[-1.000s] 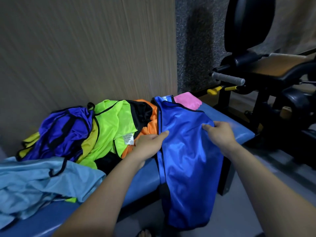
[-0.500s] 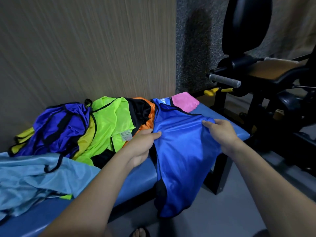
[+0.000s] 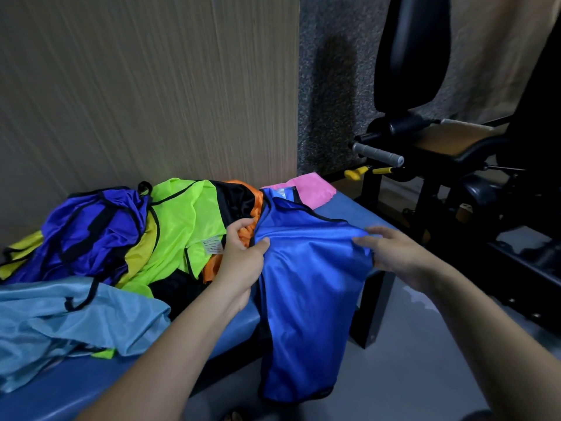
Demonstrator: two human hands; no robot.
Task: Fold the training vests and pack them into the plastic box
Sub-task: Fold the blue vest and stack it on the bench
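L hand (image 3: 239, 262) pinches the royal blue vest (image 3: 306, 299) at its 9 o'clock edge; R hand (image 3: 391, 253) grips the 3 o'clock edge, fingers curled on fabric. Vest drapes over the blue counter (image 3: 349, 211) front edge, hanging toward 6. Piled vests, incl. neon green vest (image 3: 185, 226) & light blue vest (image 3: 60, 317), lie at 9 o'clock.

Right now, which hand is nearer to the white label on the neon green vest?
Left. The left hand pinches the royal blue vest just beside the white label; the right hand holds the vest's far edge.
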